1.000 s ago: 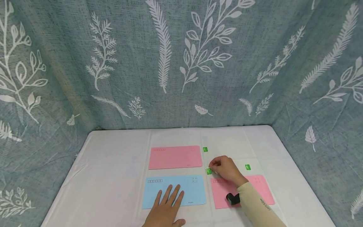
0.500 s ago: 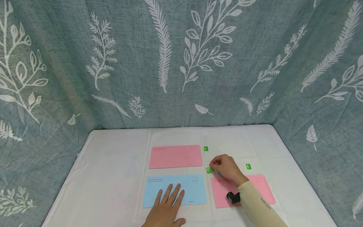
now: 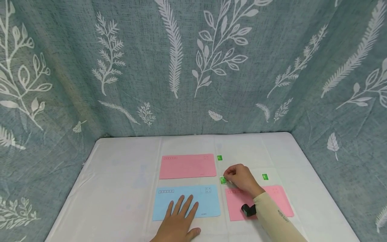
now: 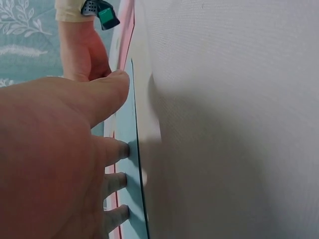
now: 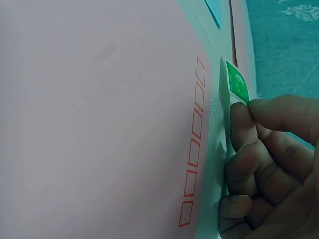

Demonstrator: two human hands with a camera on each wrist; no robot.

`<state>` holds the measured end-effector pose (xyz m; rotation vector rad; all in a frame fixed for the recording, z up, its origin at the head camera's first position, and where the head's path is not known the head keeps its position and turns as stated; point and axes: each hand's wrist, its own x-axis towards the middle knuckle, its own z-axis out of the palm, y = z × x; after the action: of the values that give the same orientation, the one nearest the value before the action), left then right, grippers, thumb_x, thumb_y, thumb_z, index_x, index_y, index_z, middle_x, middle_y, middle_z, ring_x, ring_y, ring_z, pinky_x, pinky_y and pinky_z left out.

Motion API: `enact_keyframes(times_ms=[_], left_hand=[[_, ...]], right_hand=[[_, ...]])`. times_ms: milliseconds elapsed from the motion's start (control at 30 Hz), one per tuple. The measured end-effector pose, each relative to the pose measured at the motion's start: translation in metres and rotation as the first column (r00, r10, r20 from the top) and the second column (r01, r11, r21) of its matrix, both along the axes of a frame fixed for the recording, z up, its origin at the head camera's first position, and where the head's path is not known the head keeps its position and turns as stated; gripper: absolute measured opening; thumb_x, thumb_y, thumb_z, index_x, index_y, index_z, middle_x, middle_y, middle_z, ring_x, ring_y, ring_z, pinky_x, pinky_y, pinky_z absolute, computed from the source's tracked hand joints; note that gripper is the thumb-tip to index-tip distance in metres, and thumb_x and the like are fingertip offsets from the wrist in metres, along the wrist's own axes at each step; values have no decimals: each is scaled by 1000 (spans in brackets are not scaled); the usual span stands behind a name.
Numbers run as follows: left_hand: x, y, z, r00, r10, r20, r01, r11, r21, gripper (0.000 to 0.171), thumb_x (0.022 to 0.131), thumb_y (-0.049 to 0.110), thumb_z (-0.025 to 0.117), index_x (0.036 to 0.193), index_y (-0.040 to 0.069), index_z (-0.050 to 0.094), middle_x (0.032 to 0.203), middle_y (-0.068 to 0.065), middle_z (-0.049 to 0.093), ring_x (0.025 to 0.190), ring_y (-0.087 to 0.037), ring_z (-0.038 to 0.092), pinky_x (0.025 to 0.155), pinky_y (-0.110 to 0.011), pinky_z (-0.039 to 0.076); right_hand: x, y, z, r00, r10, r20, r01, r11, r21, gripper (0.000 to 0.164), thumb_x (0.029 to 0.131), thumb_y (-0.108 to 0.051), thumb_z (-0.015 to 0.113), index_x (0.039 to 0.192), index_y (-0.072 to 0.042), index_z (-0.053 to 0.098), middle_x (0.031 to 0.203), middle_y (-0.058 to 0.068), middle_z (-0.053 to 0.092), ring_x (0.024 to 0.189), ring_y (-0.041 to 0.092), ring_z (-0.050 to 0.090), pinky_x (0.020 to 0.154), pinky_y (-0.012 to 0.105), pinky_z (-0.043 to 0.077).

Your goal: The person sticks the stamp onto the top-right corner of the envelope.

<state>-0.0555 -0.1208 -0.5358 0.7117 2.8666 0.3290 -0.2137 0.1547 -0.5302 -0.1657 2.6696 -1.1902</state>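
My left hand (image 3: 176,220) rests with spread, straight fingers on the blue envelope (image 3: 208,205), which lies flat on the white table. In the left wrist view its fingertips (image 4: 119,149) press on that envelope. My right hand (image 3: 240,178) pinches a green stamp (image 5: 238,82) by its corner between thumb and forefinger, as the right wrist view shows; the other fingers are curled. In the head view the stamp (image 3: 223,180) is just off the blue envelope's upper right corner. Under the right forearm lies a pink envelope (image 3: 278,201), partly covered by the sleeve.
Another pink envelope (image 3: 187,167) lies behind the blue one. One green stamp (image 3: 219,157) sits by its right edge, and a further stamp (image 3: 265,176) lies beyond the front pink envelope. A patterned curtain (image 3: 181,67) surrounds the table (image 3: 121,188) at the back and sides.
The left thumb has shifted slightly to the right. The right hand keeps its pinch on the stamp in nearly the same place; the view has tilted slightly.
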Motion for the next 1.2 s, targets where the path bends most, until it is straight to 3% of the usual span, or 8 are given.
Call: enact_keyframes(times_ms=[300,467,1200], left_hand=[[1,0,-6,999,-15,-37,16,999,40,79,97,65,50,154,9,45,161,-17,33,147,-45,28,109,-70,24],[1,1,-2,1000,-9,-7,9,1000,10,80,96,64,53,156,12,42,163,-15,30,148,-43,26,111,-68,24],[2,-1,3,1000,-20,7,20,1000,0,78,98,62,50,157,12,40,164,-15,28,150,-43,23,112,-68,23]], right_hand=[[1,-1,0,1000,0,-5,0,1000,5,6,91,-14,75,85,-14,76,73,-3,64,70,15,57,65,31,49],[1,-1,-3,1000,4,-20,-4,1000,7,7,91,-14,74,84,-14,76,72,-3,63,69,15,56,65,31,48],[1,-2,-2,1000,5,-28,-5,1000,3,8,93,-13,73,85,-12,75,72,-2,63,64,15,55,60,30,47]])
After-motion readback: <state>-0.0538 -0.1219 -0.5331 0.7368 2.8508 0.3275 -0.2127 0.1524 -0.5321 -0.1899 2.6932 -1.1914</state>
